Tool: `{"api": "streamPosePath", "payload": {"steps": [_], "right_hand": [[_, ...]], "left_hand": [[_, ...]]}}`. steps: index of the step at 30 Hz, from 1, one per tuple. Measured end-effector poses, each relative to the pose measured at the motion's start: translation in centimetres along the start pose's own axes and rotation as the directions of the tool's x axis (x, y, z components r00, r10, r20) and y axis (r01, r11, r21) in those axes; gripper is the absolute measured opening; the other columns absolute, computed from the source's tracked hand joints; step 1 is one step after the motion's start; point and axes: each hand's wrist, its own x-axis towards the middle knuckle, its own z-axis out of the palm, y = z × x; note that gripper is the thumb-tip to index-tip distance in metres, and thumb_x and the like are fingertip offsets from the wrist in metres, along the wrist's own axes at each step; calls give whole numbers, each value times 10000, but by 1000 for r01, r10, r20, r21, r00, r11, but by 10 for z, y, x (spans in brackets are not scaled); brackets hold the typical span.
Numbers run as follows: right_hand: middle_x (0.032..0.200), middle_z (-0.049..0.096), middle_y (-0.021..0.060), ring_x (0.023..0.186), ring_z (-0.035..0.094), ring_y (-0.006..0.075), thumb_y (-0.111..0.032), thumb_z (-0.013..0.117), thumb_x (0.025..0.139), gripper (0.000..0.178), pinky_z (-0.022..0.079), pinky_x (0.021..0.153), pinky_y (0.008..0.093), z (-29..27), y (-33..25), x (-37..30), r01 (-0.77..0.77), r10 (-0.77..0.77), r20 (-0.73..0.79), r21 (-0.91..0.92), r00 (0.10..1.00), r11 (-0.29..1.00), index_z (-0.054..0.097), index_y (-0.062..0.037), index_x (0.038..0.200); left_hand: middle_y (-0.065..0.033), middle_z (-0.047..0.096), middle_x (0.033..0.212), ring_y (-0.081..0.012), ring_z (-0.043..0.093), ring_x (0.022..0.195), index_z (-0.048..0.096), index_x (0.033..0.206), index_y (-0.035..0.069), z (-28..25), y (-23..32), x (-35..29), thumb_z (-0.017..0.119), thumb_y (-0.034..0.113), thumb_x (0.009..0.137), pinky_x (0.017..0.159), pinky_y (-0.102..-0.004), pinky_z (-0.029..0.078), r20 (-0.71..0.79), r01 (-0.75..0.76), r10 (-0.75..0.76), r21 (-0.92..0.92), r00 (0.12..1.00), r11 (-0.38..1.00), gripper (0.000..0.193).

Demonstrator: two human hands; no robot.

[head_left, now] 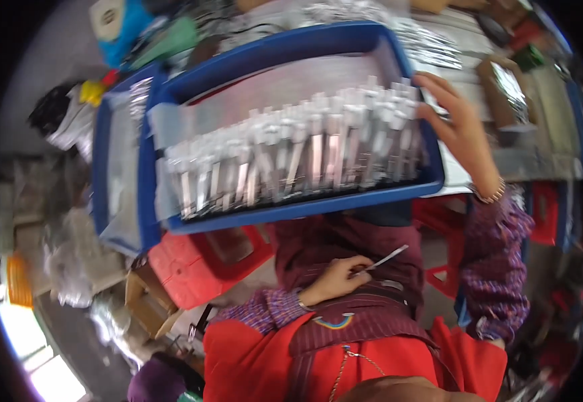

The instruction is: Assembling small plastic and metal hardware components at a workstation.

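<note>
At my waist, my left hand (338,278) is closed around a thin white stick-like piece (391,256) that points up and to the right. My right hand (462,127) is at the right rim of a blue plastic tray (305,209). Its fingers are spread, with the tips over the rim beside the rightmost pieces; blur hides whether they touch. Inside the tray, many slim clear-and-silver pieces with white tops (291,147) lean in a dense row. Pale lining sheet (291,77) covers the part of the tray behind them.
A second blue tray (100,181) adjoins on the left. Red plastic stools (191,268) are below the table edge. Silver packets (432,47) and an open cardboard box (506,90) lie at the far right. Another cardboard box (147,301) is at lower left.
</note>
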Motion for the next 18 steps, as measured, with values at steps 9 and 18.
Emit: {"api": "streamPosePath", "payload": {"steps": [9,18], "right_hand": [[1133,559,85,935,583,155,-48,614,859,286,504,760,245,-4,-8,11,-92,88,39,119,995,989,615,0,1141],[981,619,70,828,597,108,-80,679,826,267,497,708,223,-10,-16,11,-264,241,113,276,964,924,640,39,1063]], "left_hand": [[-99,671,954,-157,628,848,604,1103,24,-7,-4,1,653,181,823,730,-301,500,61,76,-75,-17,995,997,325],[-43,647,984,-74,559,864,609,1128,12,-8,5,1,647,133,853,754,-242,478,68,108,-108,6,992,994,303]]}}
